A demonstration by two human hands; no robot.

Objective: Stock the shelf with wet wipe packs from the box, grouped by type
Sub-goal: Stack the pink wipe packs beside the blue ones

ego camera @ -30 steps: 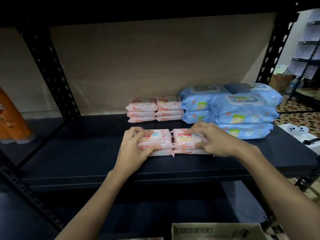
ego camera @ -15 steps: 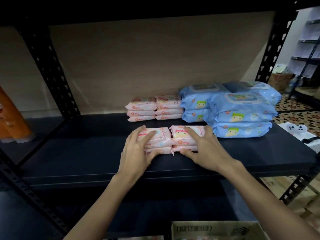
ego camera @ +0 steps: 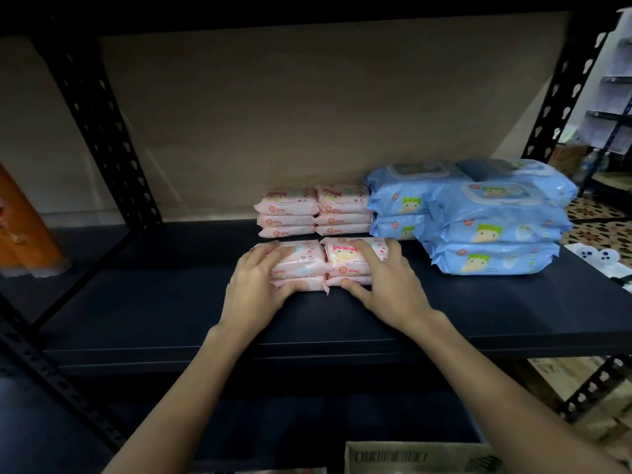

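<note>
We see two short stacks of small pink wet wipe packs (ego camera: 301, 265) sitting side by side, touching, near the middle of the dark shelf (ego camera: 164, 302). Each pack is a soft, pale pink pouch printed with a cartoon child's face and small red-orange round marks; the wrapper seams stick out at the ends. Each front stack appears to be two packs high, though we cannot count for certain under the fingers.

The left hand (ego camera: 254, 289) lies over the left stack, fingers spread across its top and thumb pressed to its front face, so the hand is curled round that stack. The right hand (ego camera: 383, 285) covers the right stack in the same way, fingers on top, thumb against the lower front edge.

Just behind them, close to the back wall, stand two more pink stacks (ego camera: 314, 213), three packs high each. To the right of these, larger blue wet wipe packs (ego camera: 492, 230) with a green-capped cartoon figure and flip lids are piled in two rows, touching the rear pink group.

At the bottom edge, we see the rim of a cardboard box (ego camera: 410, 456).
</note>
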